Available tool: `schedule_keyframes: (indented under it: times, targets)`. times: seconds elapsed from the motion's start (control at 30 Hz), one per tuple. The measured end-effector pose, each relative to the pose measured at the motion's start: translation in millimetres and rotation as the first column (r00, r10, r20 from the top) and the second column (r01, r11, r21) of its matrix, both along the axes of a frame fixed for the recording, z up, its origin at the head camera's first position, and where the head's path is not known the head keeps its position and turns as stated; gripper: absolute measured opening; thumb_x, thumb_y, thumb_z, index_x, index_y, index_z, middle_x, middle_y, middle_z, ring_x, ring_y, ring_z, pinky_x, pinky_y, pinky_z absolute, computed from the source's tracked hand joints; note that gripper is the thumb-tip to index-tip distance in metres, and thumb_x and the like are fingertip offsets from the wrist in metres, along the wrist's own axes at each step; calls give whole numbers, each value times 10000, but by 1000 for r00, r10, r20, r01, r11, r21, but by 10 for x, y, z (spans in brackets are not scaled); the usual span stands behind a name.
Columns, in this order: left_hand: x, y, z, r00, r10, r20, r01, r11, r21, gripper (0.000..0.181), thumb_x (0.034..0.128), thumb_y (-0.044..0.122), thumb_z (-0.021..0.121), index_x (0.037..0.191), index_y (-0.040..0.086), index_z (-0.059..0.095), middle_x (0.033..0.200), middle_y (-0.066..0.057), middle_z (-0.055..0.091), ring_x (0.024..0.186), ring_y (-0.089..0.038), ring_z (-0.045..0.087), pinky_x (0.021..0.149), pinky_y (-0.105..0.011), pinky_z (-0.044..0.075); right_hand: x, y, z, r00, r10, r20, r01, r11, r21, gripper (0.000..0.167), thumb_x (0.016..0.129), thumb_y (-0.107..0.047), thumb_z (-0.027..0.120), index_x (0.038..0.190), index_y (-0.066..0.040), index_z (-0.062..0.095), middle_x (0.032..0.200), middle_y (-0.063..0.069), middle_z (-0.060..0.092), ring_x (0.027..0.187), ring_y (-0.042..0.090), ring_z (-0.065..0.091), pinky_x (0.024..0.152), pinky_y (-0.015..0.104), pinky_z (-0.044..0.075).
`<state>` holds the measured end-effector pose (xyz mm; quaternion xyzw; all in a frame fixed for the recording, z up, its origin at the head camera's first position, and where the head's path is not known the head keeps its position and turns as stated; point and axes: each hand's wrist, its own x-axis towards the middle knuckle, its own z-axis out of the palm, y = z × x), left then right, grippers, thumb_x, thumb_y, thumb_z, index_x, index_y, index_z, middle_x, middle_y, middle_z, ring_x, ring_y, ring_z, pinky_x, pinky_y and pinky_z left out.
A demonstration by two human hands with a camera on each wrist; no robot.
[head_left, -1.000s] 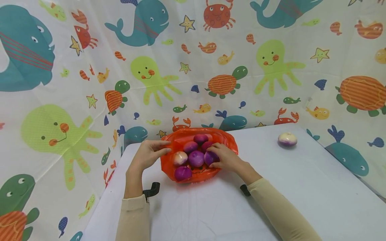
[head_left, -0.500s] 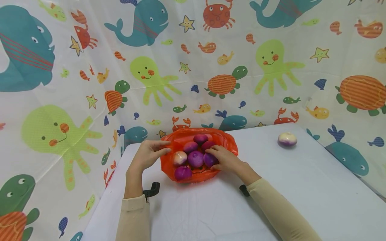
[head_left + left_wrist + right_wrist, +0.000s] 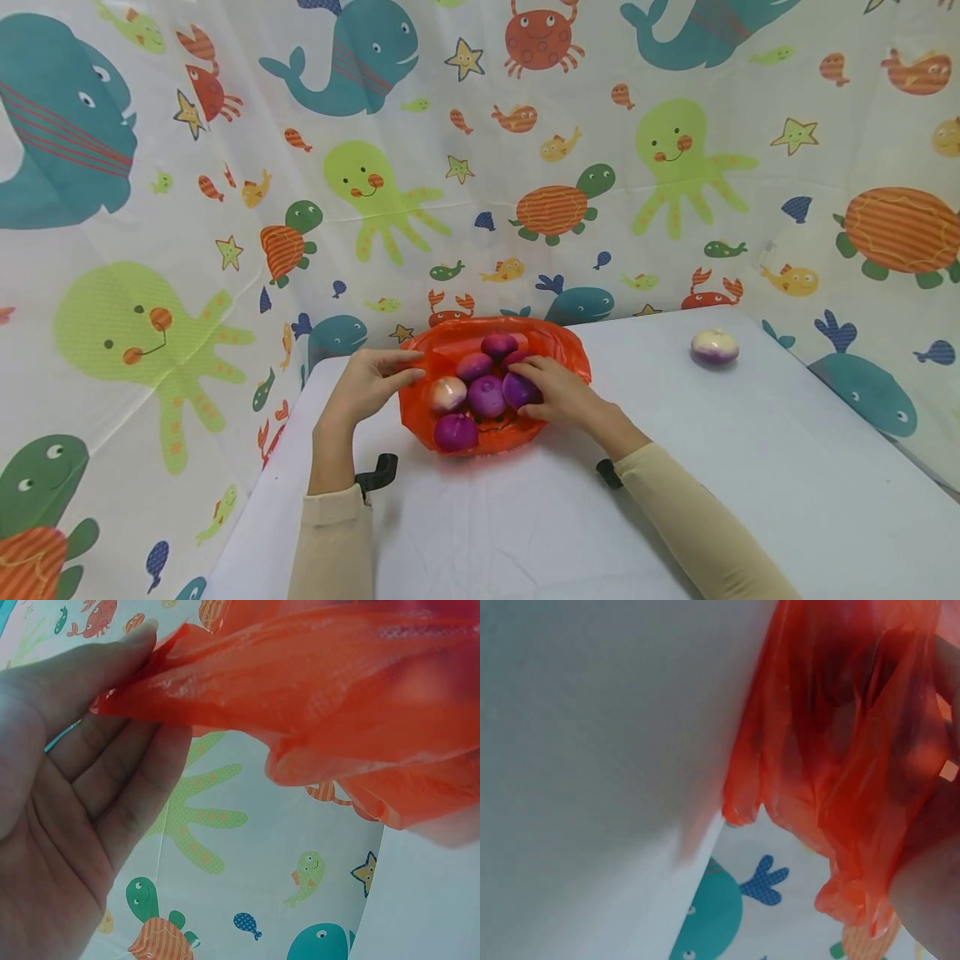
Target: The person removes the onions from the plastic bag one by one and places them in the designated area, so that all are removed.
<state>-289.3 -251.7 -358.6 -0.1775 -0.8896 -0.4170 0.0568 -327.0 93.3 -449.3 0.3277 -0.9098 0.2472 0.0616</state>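
Note:
An orange-red plastic bag [image 3: 570, 342] lies spread wide at the far side of the table, with several purple onions [image 3: 487, 397] and a paler onion [image 3: 448, 394] inside. At its left edge my left hand [image 3: 371, 385] pinches the plastic between thumb and fingers, as the left wrist view of the bag [image 3: 322, 697] shows. My right hand [image 3: 562, 396] reaches over the right side of the bag and grips a purple onion [image 3: 520, 389] among the others. In the right wrist view, bag folds [image 3: 847, 787] hide that onion and most of the fingers.
A cream-and-purple onion [image 3: 715, 347] sits alone on the white table [image 3: 675, 425] at the back right. A curtain [image 3: 480, 225] printed with sea animals hangs behind and to the left. Black wrist mounts [image 3: 378, 472] show beside both forearms.
The right hand and the onion in it have shifted very slightly left within the bag. My left hand has stayed at the bag's edge.

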Motion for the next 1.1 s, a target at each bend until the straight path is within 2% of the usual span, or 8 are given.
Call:
schedule_keyframes:
  times: [0.27,0.4,0.63,0.93,1.1]
  targets:
    - [0,-1,0,1000,-2,4,2,1000,3,372,950,286,780,1271,99,757,1072,-61,796,964,-235,761,864,-405,646,41,30,130,1000,0,-19,-2,990,-140,733,874,-266,842,1527,-201,517,1506,78,476,1368,314,532,1015,501,584]
    - [-4,-6,-4,1000,1,1,-1,1000,-2,379,949,295,780,1272,97,756,1070,-61,796,963,-237,760,859,-409,647,40,59,203,998,-15,-58,3,979,-204,753,858,-225,833,1534,-228,501,1511,57,476,1361,295,528,1005,488,591]
    - [-12,-10,-15,1000,2,-4,-2,1000,-4,384,951,295,778,1276,93,753,1078,-67,795,974,-244,759,859,-411,647,53,158,343,985,-89,-144,39,947,-318,757,809,-171,854,1467,-118,484,1458,83,543,1312,304,551,985,517,597]
    - [-19,-9,-19,1000,2,6,-2,1000,2,387,952,297,778,1281,94,750,1074,-64,796,976,-240,761,862,-408,646,24,305,410,974,-127,-187,51,931,-363,730,803,-146,831,1461,-81,522,1460,106,550,1289,304,547,952,513,613]
    - [-18,-9,-16,1000,1,7,-1,1000,3,390,952,298,778,1282,93,749,1071,-62,796,975,-242,761,857,-409,647,18,384,447,967,-175,-187,91,918,-386,711,811,-163,808,1463,-97,532,1486,123,529,1293,340,560,965,542,600]
